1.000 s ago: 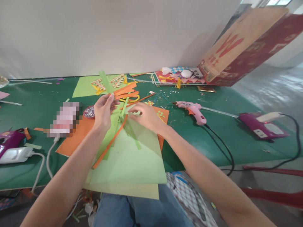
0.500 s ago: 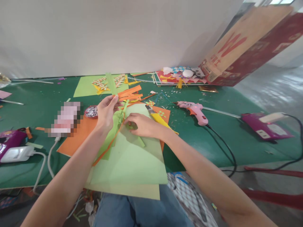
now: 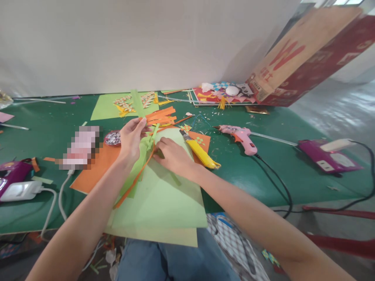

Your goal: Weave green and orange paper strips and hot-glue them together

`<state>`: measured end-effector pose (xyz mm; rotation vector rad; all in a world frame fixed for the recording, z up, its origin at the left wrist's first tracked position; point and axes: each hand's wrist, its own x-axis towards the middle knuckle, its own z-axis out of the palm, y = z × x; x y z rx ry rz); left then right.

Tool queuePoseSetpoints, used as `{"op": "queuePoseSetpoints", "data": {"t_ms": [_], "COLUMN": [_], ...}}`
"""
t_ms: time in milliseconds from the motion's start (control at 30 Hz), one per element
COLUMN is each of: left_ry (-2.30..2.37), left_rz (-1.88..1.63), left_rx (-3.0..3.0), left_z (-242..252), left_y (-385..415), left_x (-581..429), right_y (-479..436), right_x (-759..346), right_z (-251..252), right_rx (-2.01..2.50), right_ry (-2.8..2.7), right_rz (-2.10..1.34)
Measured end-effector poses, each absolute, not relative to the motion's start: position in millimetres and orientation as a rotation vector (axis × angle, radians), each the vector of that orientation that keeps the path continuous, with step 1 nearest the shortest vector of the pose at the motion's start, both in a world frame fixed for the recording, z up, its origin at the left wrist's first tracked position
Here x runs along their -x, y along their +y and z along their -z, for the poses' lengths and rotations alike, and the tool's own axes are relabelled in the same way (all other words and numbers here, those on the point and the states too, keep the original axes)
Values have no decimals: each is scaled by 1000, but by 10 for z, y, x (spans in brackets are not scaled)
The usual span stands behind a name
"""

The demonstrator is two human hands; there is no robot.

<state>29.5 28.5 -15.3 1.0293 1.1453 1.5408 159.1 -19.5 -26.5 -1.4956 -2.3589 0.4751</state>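
My left hand [image 3: 131,138] is closed on a bundle of green and orange paper strips [image 3: 137,171], one green strip sticking up past its fingers. Beside it my right hand [image 3: 172,156] pinches the strips where they cross, fingers pressed together on them. Both hands work above a large light green paper sheet [image 3: 161,199] that overhangs the table's near edge. A yellow utility knife [image 3: 200,154] lies just right of my right hand on an orange sheet [image 3: 93,168].
A pink glue gun [image 3: 241,137] with a black cord lies to the right, a purple device [image 3: 325,158] beyond it. More orange strips [image 3: 161,114], woven paper pieces [image 3: 125,103], a small dish of googly eyes [image 3: 113,137] and a cardboard box [image 3: 295,54] sit further back.
My right hand slid left and inward to the crossing strips, uncovering the yellow utility knife. My left hand kept its hold almost unmoved.
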Motion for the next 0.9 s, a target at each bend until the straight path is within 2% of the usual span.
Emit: {"op": "queuePoseSetpoints", "data": {"t_ms": [233,567,900], "left_ry": [1145,1134,1166], "left_rz": [-1552,-1564,-1572], "left_rx": [-1033,-1072,-1026], "left_z": [150,182,146], "left_y": [284,291,297], "left_x": [-298,-293,-315], "right_y": [-190,-234,-199], "right_x": [-1585,-1516,-1490], "right_z": [278,282,313], "right_rx": [1496,1510,1517], "right_ry": [-2324,-2476,-2388], "right_rz": [-486,-142,-264]}}
